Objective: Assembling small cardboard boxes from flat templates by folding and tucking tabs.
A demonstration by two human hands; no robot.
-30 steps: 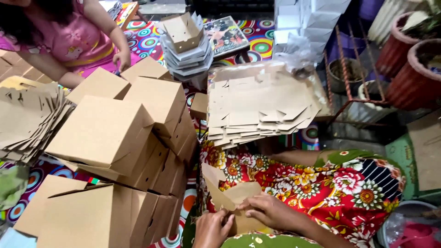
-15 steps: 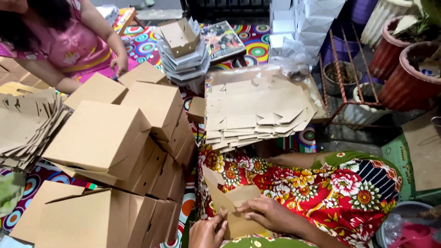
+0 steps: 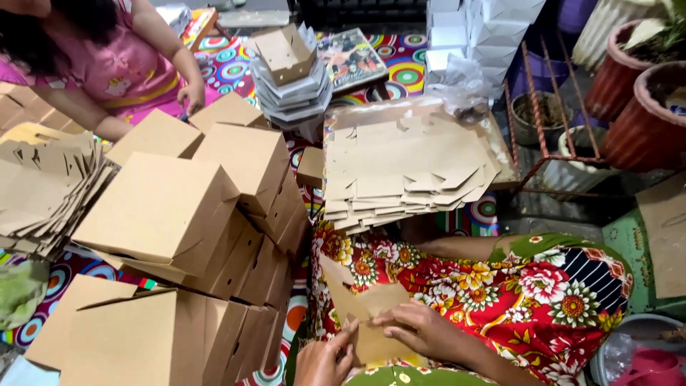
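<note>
At the far left, fanned flat brown cardboard blanks [image 3: 39, 186] lie on the patterned, brightly coloured floor mat [image 3: 400, 61]. Beside them, leaning rows of folded brown cardboard boxes [image 3: 186, 236] fill the floor from the near left edge up toward the middle, where another person in a pink top [image 3: 121, 61] rests a hand on a box.

At the bottom middle, the left hand [image 3: 323, 361] pinches the near left edge of a partly folded brown cardboard blank [image 3: 361, 314]; its grip is closed on the card, thumb up against the panel. The blank stands tilted on the lap, its long axis running from the hands up and leftward to a pointed flap, so the free end lies away from the body and toward the box rows. The right hand [image 3: 421, 330] lies just right of the left, fingers clenched over the blank's lower right fold, and it covers more of the card.

Beyond, a thick stack of flat brown die-cut blanks [image 3: 407, 171] sits past the flowered red dress [image 3: 514, 293]. Open room is narrow: boxes crowd the left, the knee the right; only upward is free.
</note>
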